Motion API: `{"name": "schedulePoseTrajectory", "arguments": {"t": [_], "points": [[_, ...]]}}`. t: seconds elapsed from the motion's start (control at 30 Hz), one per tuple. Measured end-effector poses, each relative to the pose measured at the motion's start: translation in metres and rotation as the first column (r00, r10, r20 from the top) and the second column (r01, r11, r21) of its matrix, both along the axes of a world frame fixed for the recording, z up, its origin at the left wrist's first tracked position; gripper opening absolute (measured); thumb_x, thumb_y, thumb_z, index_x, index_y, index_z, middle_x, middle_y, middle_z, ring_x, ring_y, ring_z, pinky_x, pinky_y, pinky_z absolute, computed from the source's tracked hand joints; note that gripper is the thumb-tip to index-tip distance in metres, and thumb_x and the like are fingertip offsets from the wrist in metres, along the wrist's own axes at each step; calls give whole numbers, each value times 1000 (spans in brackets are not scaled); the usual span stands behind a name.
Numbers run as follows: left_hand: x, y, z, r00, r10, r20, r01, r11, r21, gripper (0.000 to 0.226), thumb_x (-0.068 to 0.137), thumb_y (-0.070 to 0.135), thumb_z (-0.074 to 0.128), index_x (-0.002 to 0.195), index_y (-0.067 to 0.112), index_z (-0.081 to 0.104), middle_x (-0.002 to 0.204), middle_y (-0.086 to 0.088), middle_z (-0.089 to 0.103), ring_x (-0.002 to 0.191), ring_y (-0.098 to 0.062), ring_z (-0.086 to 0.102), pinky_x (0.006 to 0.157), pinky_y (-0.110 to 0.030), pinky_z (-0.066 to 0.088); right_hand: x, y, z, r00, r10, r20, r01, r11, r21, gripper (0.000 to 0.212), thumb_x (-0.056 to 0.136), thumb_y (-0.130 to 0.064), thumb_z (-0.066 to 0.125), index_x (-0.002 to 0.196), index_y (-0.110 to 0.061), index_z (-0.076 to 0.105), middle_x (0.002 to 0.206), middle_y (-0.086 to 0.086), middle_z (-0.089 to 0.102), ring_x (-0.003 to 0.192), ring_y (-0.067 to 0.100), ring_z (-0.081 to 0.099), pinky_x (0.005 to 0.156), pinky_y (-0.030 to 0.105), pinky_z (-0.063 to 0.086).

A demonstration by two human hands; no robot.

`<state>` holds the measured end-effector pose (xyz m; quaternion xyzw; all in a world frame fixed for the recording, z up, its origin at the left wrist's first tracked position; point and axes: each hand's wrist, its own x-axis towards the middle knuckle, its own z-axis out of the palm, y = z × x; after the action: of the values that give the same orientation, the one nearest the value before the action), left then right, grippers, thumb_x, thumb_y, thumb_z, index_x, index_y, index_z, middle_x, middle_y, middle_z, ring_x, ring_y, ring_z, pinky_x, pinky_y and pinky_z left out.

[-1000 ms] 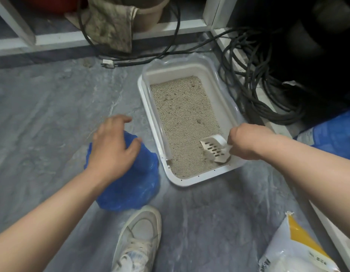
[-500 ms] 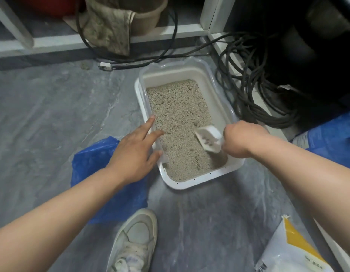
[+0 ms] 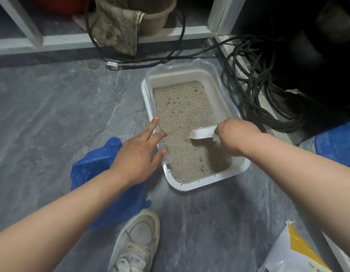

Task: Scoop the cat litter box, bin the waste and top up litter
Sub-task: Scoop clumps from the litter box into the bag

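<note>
- White plastic formed the litter box (image 3: 225, 178), which sat on the grey floor (image 3: 52, 114) near its far right corner, beside a coil of black cable (image 3: 254, 107); beige litter (image 3: 182, 107) covered its bottom.
- The left hand (image 3: 137, 154) lay over the box's left rim, fingers straight and spread, the index tip touching that rim and nothing held.
- The right hand (image 3: 235, 137) was curled tight round the handle of the white scoop (image 3: 202, 133), whose blade sat low in the litter towards the box's near right side; the handle itself was hidden inside the fist.
- The step in hand looked like the scooping itself: the blade was working through the litter while the other hand steadied the box.
- A crumpled blue bag (image 3: 103, 177) lay on the floor just left of the box's near left corner, partly under the left forearm, probably meant for the waste.
- A white and yellow sack (image 3: 293, 252) lay at the floor's near right edge, likely the fresh litter, well apart from the box.
- A white shoe (image 3: 137, 242) stood at the near edge of the floor.
- The next move would likely call for lifting the scoop level, shaking loose grains through it, then carrying any clump left over the rim to the bag, which the free hand would need to hold open.
</note>
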<state>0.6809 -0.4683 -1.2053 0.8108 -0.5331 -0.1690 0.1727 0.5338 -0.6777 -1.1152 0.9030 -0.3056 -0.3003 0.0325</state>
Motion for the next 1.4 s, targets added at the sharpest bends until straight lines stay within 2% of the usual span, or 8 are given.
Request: {"name": "schedulePoseTrajectory", "arguments": {"t": [0.1, 0.2, 0.3, 0.43, 0.63, 1.03, 1.23, 1.4], "points": [[-1, 0, 1, 1000, 5, -7, -4, 1000, 14, 48, 101, 51, 43, 145, 37, 35, 168, 18, -12, 125, -26, 59, 102, -50, 48, -9, -6, 22, 997, -73, 15, 72, 996, 43, 35, 82, -11, 53, 113, -16, 68, 102, 10, 67, 89, 33, 65, 77, 37, 58], [-3, -1, 3, 1000, 10, -6, -10, 1000, 19, 47, 101, 50, 44, 145, 36, 36, 168, 17, -12, 117, -26, 64, 96, -48, 50, -16, -18, 41, 933, -350, 84, 333, 929, 163, 25, 82, -10, 46, 83, 2, 68, 71, 18, 73, 56, 32, 66, 57, 37, 60], [-4, -1, 4, 1000, 19, -21, -18, 999, 29, 46, 101, 49, 45, 144, 36, 37, 168, 18, -13, 113, -27, 66, 89, -46, 52, -19, -23, 45, 785, -620, -10, 589, 742, 320, 22, 88, -9, 46, 77, 5, 59, 45, 10, 62, 31, 19, 41, 38, 19, 37], [-5, -3, 4, 999, 28, -27, -27, 999, 44, 45, 101, 49, 45, 143, 37, 37, 167, 19, -13, 107, -27, 67, 80, -42, 53, -10, -19, 36, 695, -679, -237, 710, 596, 376, 15, 94, -15, 45, 90, -3, 53, 43, 4, 49, 28, 11, 29, 35, 11, 23], [-3, 0, 3, 998, 48, -42, -46, 998, 45, 43, 100, 49, 46, 141, 39, 39, 166, 24, -14, 95, -26, 70, 68, -38, 49, -2, -7, 16, 627, -713, -314, 756, 460, 465, 22, 98, -21, 44, 83, -6, 51, 48, 0, 44, 31, 8, 27, 33, 13, 20], [-4, 2, 6, 996, 58, -74, -54, 997, 48, 42, 100, 49, 46, 140, 38, 38, 164, 26, -17, 96, -21, 69, 71, -41, 54, -41, 52, -19, 494, -867, -62, 624, 304, 719, 16, 92, -11, 53, 86, 0, 61, 45, 7, 55, 30, 14, 37, 36, 15, 26], [-3, 2, 6, 996, 58, -72, -56, 998, 23, 41, 101, 52, 42, 140, 38, 40, 165, 28, -13, 111, -25, 66, 76, -43, 54, -45, 65, -42, 283, -951, -125, 578, 65, 813, 19, 100, -16, 48, 106, -2, 60, 53, 8, 56, 34, 13, 39, 36, 16, 29], [1, -10, 9, 995, 75, -70, -80, 995, -60, 32, 103, 51, 37, 126, 34, 53, 163, 13, 18, 130, -27, 51, 90, -45, 51, -40, 73, -49, 183, -953, -241, 554, -103, 826, 17, 101, -18, 48, 110, -7, 57, 58, 10, 57, 33, 11, 40, 37, 14, 33]]}}
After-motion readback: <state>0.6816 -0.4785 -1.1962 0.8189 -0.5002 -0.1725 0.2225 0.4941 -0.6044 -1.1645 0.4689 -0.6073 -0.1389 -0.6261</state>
